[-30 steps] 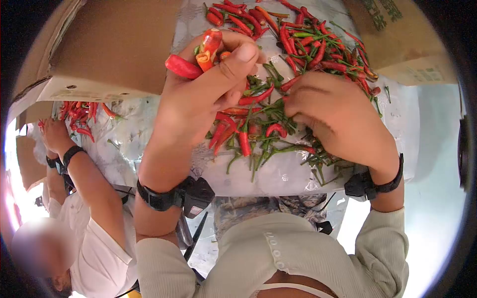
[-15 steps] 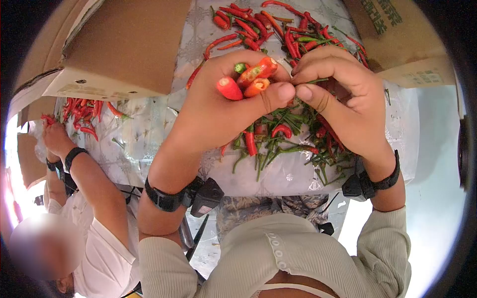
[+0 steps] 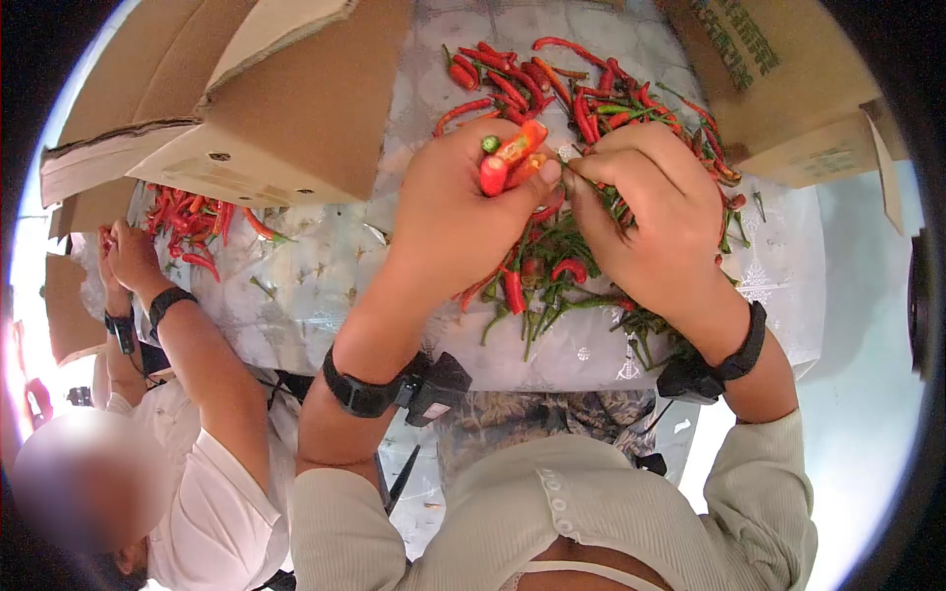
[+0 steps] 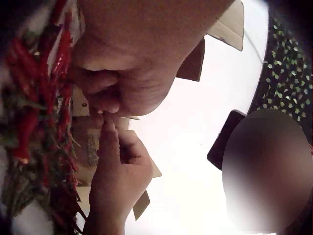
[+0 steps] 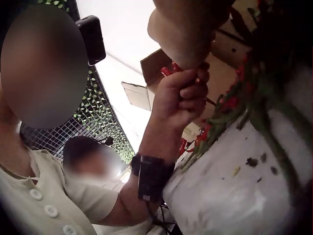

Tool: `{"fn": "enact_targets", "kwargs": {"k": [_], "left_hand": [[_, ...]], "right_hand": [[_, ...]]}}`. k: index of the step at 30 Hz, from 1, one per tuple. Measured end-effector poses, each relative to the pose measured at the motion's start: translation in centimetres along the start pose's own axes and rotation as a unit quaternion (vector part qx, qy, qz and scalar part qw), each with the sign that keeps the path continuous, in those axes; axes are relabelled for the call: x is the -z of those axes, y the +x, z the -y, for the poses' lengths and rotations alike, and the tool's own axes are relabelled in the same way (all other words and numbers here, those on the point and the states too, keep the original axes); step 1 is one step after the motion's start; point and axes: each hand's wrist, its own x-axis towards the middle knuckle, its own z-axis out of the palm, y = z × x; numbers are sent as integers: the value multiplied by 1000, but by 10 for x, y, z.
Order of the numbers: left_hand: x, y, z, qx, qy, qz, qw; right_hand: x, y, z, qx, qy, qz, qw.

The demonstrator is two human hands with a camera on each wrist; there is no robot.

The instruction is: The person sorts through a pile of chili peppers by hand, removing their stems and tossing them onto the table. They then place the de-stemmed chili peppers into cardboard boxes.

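Observation:
My left hand point(image 3: 443, 212) grips several red chili peppers point(image 3: 520, 146), their stemless ends poking up between thumb and fingers. Against its thumb tip, my right hand point(image 3: 655, 212) pinches a thin green chili stem point(image 3: 565, 164). The fingertips of both hands meet in the left wrist view too, left hand point(image 4: 132, 83) above right hand point(image 4: 122, 176). Under the hands lies a heap of red chilies and loose green stems point(image 3: 537, 325), partly hidden by them. More red chilies point(image 3: 503, 84) lie spread behind.
A cardboard box point(image 3: 296, 118) stands at left, another box point(image 3: 769, 108) at right. Beyond the left box, another person's hands point(image 3: 138, 258) work by a separate chili pile point(image 3: 192, 222). A pale patterned cloth point(image 3: 325, 330) covers the table, with stray stems on it.
My right hand has come up from the heap to the left hand's fingertips, where it now pinches a stem. The left hand, still gripping its chilies, has moved right.

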Motion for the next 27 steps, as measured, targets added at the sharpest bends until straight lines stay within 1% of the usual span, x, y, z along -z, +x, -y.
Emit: {"fn": "enact_targets", "kwargs": {"k": [3,6,9,12,14,15,17,18,20,21,23,24,27], "left_hand": [[2,2,5,-67,97,-18,993],[3,5,7,-97,106,-47,988],[5,5,3,-80,127,-72,986],[5,7,3,-63,67,-95,991],[4,11,12,-72,66,-105,990],[5,11,13,-76,66,-112,989],[13,10,10,-12,23,-102,994],[18,10,7,19,1,-96,995],[25,7,-2,55,-146,-94,983],[27,7,-6,72,-218,-91,969],[28,9,-8,93,-292,-88,948],[29,9,-8,104,-327,-86,935],[34,9,-6,130,-315,-45,939]], "right_hand": [[-3,-1,1,-17,-5,9,1000],[-8,0,1,-20,-21,5,1000],[-13,2,5,-36,-39,1,999],[-17,3,9,-60,-41,6,997],[-18,4,10,-63,-47,12,997],[-16,4,10,-75,-72,27,994],[-11,6,9,-94,-120,57,987],[-10,8,8,-80,-129,47,987],[-9,10,7,-56,-147,26,987],[-11,10,11,-55,-103,59,991],[-17,9,26,-56,-16,123,991],[-19,9,29,-54,19,200,978],[-26,2,28,-68,38,287,955]]}}
